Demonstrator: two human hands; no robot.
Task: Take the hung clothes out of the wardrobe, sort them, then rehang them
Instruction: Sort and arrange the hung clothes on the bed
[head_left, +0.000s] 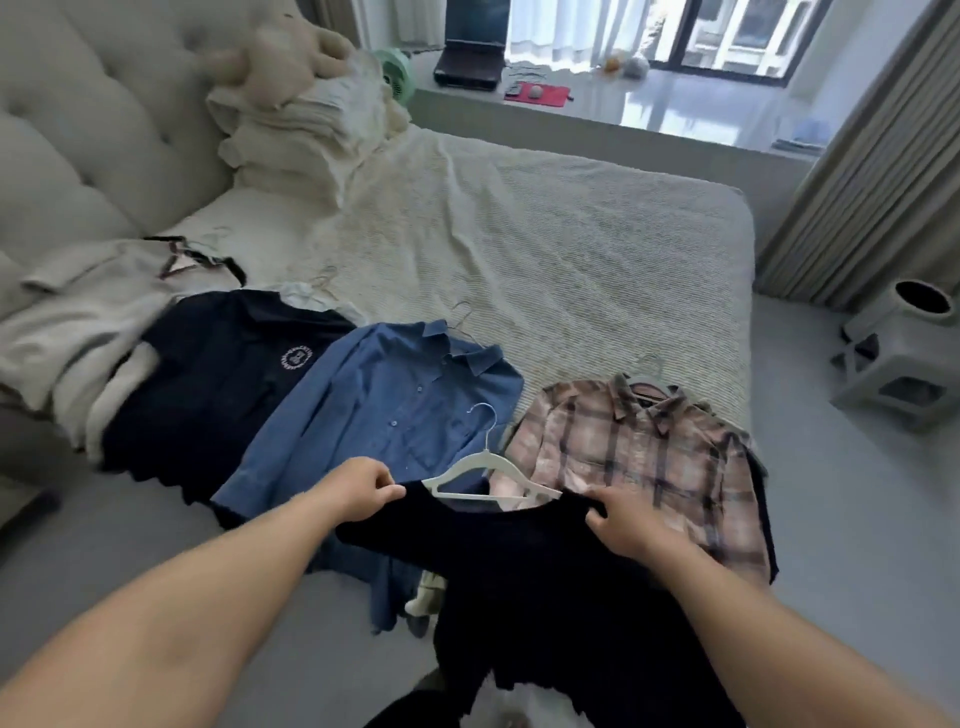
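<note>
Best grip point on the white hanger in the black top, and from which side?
Take the white hanger at the neck just under its hook, coming from above. The hook stands clear of the black top, while both hands cover the shoulders.

Your two hands, left (358, 488) and right (623, 519), hold one black top (519, 561) on one white hanger (483, 462). Four more garments lie on the bed (519, 234) from nine to two o'clock: grey (78, 312), navy (218, 374), blue (389, 410), plaid (649, 452).

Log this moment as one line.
left hand grips black top | right hand grips black top | white hanger at neckline | over bed
</note>
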